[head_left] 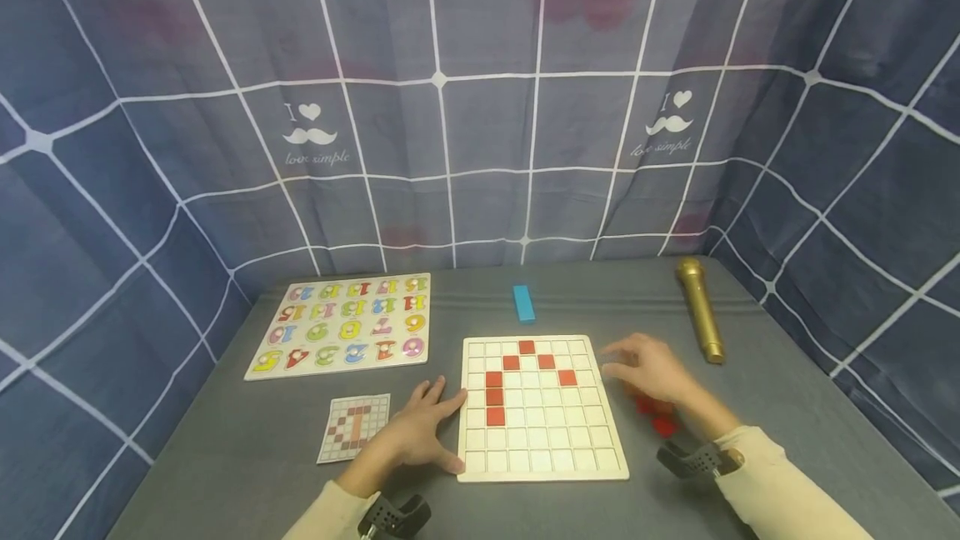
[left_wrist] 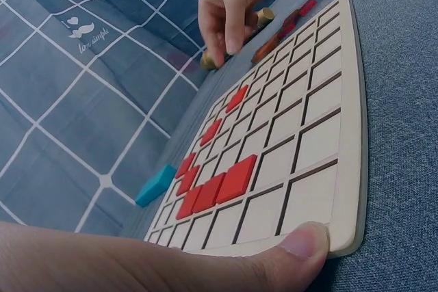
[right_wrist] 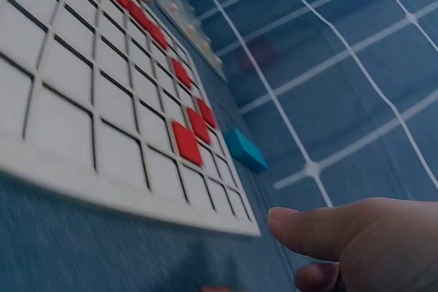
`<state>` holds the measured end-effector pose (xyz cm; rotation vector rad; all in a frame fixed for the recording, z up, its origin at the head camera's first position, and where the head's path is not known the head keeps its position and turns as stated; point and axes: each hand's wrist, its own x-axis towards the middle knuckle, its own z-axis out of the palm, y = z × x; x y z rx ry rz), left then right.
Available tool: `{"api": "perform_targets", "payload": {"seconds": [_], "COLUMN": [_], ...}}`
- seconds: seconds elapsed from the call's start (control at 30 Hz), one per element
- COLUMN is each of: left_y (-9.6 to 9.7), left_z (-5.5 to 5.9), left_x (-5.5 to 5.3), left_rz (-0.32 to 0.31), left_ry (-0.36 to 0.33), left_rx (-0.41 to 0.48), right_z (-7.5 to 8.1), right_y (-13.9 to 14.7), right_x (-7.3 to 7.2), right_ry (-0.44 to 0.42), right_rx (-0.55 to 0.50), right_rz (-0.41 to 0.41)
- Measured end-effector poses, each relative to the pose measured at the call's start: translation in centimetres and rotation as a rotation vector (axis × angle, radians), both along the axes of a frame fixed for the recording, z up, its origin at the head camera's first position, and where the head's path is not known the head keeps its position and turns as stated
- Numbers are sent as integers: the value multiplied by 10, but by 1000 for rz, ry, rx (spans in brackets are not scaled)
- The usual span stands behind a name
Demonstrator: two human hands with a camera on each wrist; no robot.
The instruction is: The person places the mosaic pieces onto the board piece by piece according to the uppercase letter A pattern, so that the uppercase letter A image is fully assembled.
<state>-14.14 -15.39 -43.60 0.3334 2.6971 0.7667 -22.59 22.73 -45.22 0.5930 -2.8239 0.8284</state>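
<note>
- Grid board [head_left: 542, 440] lies flat on the dark bench [head_left: 240, 482], centred in front of the person and between the two hands.
- Seven red tiles [head_left: 494, 397] sit in its cells: three in a column towards the left side, the others stepping up to the far row and down again to the right.
- Left hand [head_left: 420, 430] reaches in from the near left, its grip spread wide along the board's left edge; the thumb [left_wrist: 304, 241] rests on the rim at the near left corner, and the index fingertip meets the edge farther up.
- Right hand [head_left: 648, 369] hangs just beyond the board's right edge, palm turned down, wrist angled inward and fingers gently bent. Its grip is parted, thumb and index finger apart with nothing visible between them.
- Loose red tiles [head_left: 663, 425] lie on the bench under and beside the right hand, partly hidden and blurred.
- Both forearms, in cream sleeves [head_left: 780, 490], slant in from the near corners.
- Pattern card [head_left: 351, 423] lies just left of the left hand, with a number board [head_left: 337, 370] behind it.
- Blue block [head_left: 523, 304] rests beyond the grid board; a gold cylinder [head_left: 702, 313] lies at the far right.
</note>
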Motion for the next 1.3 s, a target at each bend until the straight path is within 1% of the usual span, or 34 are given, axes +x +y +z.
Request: {"api": "perform_targets", "payload": {"seconds": [0.1,0.2,0.27,0.33,0.43,0.57,0.7,0.8,0.9,1.07,1.2,1.3], "left_y": [0,0,0,0,0,1,0,0,0,-1,0,0], "left_z": [2,3,4,4,4,4,4,5,3,1,0,0], "left_x": [-2,-3,-3,-2,-2,-1,0,0,0,0,0,0], "left_rz": [0,2,1,-1,-6,-8,-7,-6,-9,-13,-9,-8], "left_ry": [2,7,8,5,-1,2,10,14,11,11,15,16], "left_rx": [-19,-29,-28,-26,-22,-21,-23,-21,-12,-3,-1,2], "right_z": [5,7,5,1,-4,-8,-9,-9,-10,-11,-10,-10], "right_y": [19,33,38,41,43,45,46,47,48,51,52,50], "right_x": [3,8,12,17,23,29,34,37,38,39,40,40], "right_ry": [33,35,18,4,28,77,75,87,104,91,66,69], "right_rx": [-20,-23,-34,-29,-10,37,45,57,69,72,68,70], "right_rz": [-59,-74,-44,3,54,53,68,92,111,150,160,163]}}
